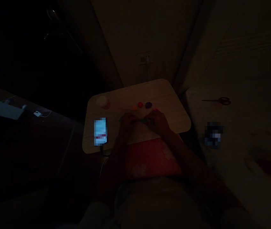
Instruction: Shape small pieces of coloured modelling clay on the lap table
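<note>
The view is very dark, so fine detail is lost. My left hand (128, 120) is low over the small wooden table, its fingers curled down on a thin green strip (143, 120) of unclear material. Green also shows at that hand's outer side. From the right, my right hand (156, 121) grips the strip's other end with bent fingers. Just beyond the hands lie small round coloured lumps: an orange one (135, 108), a red one (140, 104) and a purple one (148, 105). A pink lump (156, 109) is partly hidden behind my right hand.
A lit phone (100, 132) with a cable is at the left of the table (173, 117). A pale-lidded tub (102, 101) stands behind it. Scissors (218, 100) lie on the light surface at right. A wall socket (145, 58) holds a plug. Red cloth (152, 157) lies below the table edge.
</note>
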A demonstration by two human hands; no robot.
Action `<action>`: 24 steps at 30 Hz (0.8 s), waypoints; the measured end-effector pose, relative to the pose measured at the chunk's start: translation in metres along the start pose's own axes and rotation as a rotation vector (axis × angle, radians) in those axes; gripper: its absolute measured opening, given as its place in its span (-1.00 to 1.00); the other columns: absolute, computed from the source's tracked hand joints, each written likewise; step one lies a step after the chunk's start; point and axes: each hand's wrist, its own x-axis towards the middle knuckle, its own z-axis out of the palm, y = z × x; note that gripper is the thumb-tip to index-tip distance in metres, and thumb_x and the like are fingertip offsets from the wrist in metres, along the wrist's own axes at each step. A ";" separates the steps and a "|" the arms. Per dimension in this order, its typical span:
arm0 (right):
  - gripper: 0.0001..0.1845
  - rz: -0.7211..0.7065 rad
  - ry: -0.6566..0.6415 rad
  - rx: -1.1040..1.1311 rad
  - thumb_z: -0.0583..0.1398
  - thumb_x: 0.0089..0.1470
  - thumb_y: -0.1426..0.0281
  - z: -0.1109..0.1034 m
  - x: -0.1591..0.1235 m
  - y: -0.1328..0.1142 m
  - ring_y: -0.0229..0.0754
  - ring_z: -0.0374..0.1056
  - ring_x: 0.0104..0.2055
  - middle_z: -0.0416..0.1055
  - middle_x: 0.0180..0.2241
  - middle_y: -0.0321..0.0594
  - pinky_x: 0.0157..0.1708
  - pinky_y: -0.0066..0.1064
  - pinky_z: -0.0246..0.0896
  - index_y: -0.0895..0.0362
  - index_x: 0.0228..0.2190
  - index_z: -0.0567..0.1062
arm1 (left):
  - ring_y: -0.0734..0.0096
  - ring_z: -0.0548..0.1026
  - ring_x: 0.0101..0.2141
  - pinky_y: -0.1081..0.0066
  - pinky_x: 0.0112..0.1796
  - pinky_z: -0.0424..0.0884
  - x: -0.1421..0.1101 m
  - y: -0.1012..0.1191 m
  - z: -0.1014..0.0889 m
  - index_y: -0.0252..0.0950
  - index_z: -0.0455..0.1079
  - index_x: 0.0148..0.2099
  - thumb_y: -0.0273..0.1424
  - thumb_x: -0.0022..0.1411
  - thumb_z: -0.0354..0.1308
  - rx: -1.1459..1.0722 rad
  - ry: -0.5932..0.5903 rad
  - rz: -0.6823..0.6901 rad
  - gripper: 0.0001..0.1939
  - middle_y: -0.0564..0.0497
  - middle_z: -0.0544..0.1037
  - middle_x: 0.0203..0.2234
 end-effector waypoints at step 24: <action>-0.71 0.026 -0.030 -0.017 0.27 0.18 0.20 -0.003 0.000 -0.004 0.03 0.35 -0.04 0.51 -0.19 -0.07 0.08 -0.11 0.17 0.01 -0.10 0.64 | 0.22 0.47 -0.14 0.17 -0.03 0.43 -0.003 -0.004 -0.002 -0.25 0.59 -0.23 -0.62 0.22 0.07 0.038 0.017 -0.017 -0.71 -0.06 0.57 -0.26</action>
